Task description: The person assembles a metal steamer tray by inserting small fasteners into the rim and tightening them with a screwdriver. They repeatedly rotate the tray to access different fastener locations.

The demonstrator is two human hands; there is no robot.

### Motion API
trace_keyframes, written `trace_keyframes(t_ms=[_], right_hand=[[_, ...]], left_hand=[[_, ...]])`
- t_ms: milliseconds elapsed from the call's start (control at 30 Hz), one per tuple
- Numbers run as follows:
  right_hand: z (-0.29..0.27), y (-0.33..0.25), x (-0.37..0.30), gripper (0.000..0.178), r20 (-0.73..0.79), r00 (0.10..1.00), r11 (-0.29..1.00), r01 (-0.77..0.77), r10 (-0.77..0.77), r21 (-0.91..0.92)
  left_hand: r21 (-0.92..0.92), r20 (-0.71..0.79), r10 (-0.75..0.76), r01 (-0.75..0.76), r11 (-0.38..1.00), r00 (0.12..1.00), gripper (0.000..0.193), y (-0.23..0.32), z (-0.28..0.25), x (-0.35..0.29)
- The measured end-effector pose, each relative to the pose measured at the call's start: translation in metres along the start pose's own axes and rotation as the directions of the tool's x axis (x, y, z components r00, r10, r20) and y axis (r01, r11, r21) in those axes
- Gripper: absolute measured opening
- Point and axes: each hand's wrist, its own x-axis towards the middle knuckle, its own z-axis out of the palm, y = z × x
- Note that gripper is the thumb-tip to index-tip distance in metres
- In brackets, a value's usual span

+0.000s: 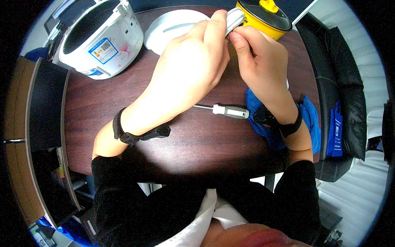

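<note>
Over the far middle of the table, my left hand (191, 61) is closed round a folded bundle of white power cord (235, 19). My right hand (263, 53) meets it at the lower end of the bundle, thumb and forefinger pinched together. A small dark bit shows between the two hands, too small to name, and what the right fingertips grip is hidden. Below the hands a screwdriver (231, 111) with a white and grey handle lies on the table. A blue cloth (267, 131) lies crumpled under my right forearm.
A white rice cooker body (103, 45) with a flower print stands far left on the dark wooden table (197, 144). Beside it lies a white round lid (158, 31). A yellow pot (267, 18) with a glass lid stands far right. Past the right edge is a black sofa (345, 82).
</note>
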Motion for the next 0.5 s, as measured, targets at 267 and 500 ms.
trace_keyframes(t_ms=[267, 500], right_hand=[[-0.0018, 0.0001, -0.0006, 0.02, 0.014, 0.999, 0.997, -0.046, 0.046, 0.056], [0.0005, -0.0041, -0.0033, 0.023, 0.0, 0.997, 0.996, -0.081, 0.081, -0.021]], left_hand=[[0.095, -0.042, 0.151, -0.147, 0.985, 0.988, 0.041, -0.0058, 0.0035, 0.001], [0.102, -0.044, 0.143, -0.138, 0.985, 0.989, 0.04, -0.005, 0.003, 0.002]])
